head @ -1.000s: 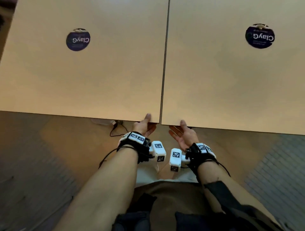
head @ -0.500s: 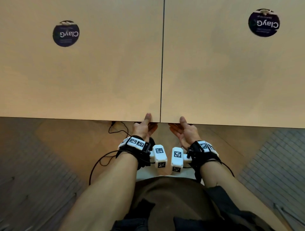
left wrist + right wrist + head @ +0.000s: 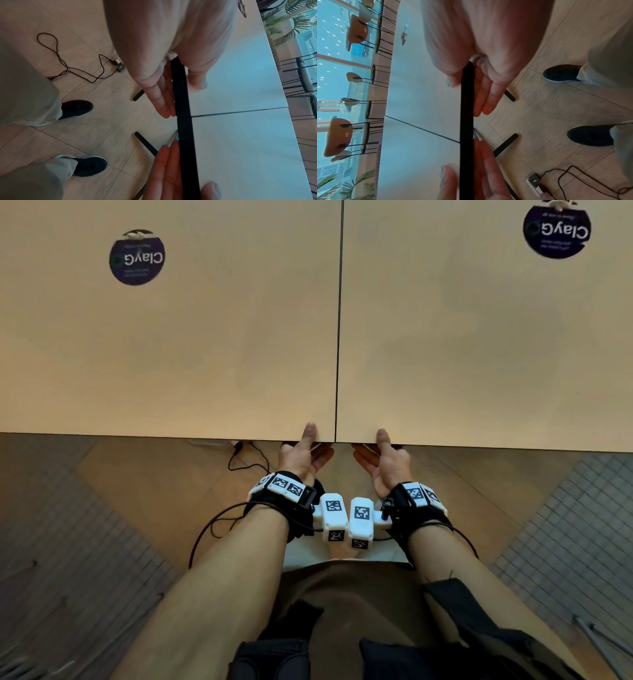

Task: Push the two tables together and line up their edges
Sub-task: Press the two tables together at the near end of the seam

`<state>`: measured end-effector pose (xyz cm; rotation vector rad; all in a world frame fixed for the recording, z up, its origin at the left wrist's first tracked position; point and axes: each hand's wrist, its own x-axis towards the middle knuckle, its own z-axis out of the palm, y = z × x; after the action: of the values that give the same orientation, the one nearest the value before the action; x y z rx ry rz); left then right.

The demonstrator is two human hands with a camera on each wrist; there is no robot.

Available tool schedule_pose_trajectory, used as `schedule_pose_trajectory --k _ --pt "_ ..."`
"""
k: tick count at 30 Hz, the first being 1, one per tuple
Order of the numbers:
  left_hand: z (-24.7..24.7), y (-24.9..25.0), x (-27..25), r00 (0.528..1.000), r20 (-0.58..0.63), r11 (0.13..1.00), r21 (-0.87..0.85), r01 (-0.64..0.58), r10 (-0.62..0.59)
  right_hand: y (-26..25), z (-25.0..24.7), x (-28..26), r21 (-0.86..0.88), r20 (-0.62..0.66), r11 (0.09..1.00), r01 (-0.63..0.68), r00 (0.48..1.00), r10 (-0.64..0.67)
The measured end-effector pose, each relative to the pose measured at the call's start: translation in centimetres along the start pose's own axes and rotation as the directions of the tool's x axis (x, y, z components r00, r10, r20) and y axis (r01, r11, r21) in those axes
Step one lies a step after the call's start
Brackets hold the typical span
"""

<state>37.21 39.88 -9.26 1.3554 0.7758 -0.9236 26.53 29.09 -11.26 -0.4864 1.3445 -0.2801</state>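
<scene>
From the head camera, the left table (image 3: 164, 344) and the right table (image 3: 486, 344) stand side by side with only a thin dark seam between them, and their near edges run almost in one line. The left hand (image 3: 303, 455) grips the left table at its near right corner, thumb on top and fingers underneath. The right hand (image 3: 385, 462) grips the right table at its near left corner in the same way. A round dark sticker (image 3: 137, 257) lies far back on the left table, another sticker (image 3: 556, 229) on the right one.

In the left wrist view, the left hand (image 3: 171, 56) pinches the black edge band, thumb flat on the pale top (the fingers lie nearly straight below). The right hand (image 3: 173, 170) clasps the neighbouring table (image 3: 240, 155) just past the seam. A cable (image 3: 65, 65) loops on the floor.

In the right wrist view, the right hand (image 3: 479, 56) holds its table edge likewise, and chairs (image 3: 351, 83) stand beyond the far edge.
</scene>
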Motion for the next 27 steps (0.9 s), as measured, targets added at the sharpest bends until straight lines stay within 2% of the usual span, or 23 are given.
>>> schedule_pose_trajectory --k 6,11,22,27 --pt "0.5 0.0 -0.6 0.998 0.059 0.999 -0.009 0.034 -0.034 -0.5 -0.1 -0.2 -0.007 0.109 0.996 -0.084 0.99 0.084" --pt "0.3 -0.2 -0.3 0.998 0.066 1.0 0.023 0.01 -0.012 -0.5 0.1 0.6 -0.05 0.085 0.996 -0.078 0.993 0.082" --pt "0.2 -0.2 -0.3 0.994 0.107 0.998 0.058 -0.015 0.008 -0.6 -0.1 0.5 -0.043 0.135 0.997 -0.058 0.989 0.064" --pt "0.0 0.1 -0.8 0.997 0.072 0.979 0.202 -0.01 -0.005 -0.8 -0.6 0.0 -0.109 0.125 0.992 -0.07 0.989 0.084"
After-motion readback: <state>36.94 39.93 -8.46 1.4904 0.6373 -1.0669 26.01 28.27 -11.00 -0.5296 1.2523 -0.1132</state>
